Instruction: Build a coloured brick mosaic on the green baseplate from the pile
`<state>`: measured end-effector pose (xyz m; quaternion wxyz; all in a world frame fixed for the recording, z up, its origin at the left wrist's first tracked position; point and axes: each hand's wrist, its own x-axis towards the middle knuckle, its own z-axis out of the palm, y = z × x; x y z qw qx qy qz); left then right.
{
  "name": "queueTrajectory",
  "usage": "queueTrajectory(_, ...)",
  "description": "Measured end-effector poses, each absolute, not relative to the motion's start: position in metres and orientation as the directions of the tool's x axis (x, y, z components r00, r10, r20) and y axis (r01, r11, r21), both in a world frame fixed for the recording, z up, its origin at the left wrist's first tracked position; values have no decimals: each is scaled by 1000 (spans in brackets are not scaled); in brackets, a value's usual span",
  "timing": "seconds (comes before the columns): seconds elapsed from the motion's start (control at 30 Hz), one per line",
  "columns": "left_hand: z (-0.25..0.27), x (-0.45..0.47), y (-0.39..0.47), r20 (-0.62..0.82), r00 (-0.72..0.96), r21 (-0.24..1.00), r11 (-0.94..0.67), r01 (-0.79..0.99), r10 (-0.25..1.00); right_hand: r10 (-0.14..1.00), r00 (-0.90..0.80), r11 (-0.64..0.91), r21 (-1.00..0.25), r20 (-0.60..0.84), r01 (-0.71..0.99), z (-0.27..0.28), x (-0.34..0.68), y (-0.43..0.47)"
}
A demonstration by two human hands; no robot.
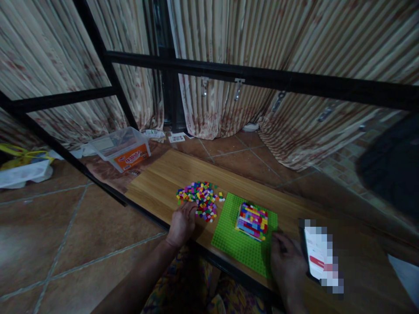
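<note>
A heap of small multicoloured toy bricks [204, 196] lies loose on the wooden table. My left hand [182, 221] reaches to the near left side of this heap, its fingers bent together and touching the bricks. Whatever is between those fingertips is too small to make out. To the right of the heap lies a green studded baseplate [225, 240]. On it stands a low rectangular block built of many coloured bricks [252, 221]. My right hand [288, 259] is at the baseplate's right edge with its fingers curled inward; what they hold, if anything, is hidden.
A phone [316, 253], partly blurred out, lies right of my right hand. A clear plastic box [126, 150] with an orange label stands beyond the left end of the wooden table [160, 174]. A black metal frame [196, 65] crosses before striped curtains [229, 39].
</note>
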<state>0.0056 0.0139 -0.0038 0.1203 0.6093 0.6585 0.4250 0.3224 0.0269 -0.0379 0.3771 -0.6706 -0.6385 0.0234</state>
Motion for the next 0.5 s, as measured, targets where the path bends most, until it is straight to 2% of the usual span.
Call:
queueTrajectory(0.1, -2, 7, 16, 327, -257, 751, -85, 655, 909, 875, 188, 98, -543, 447, 834, -38, 323, 27)
queueTrajectory(0.3, 12, 11, 11, 102, -286, 908, 29, 419, 953, 866, 180, 115, -538, 466, 835, -38, 321, 27)
queueTrajectory(0.5, 20, 11, 7, 24, -271, 917, 87, 390, 962, 875, 193, 96, -549, 444, 830, -40, 322, 27)
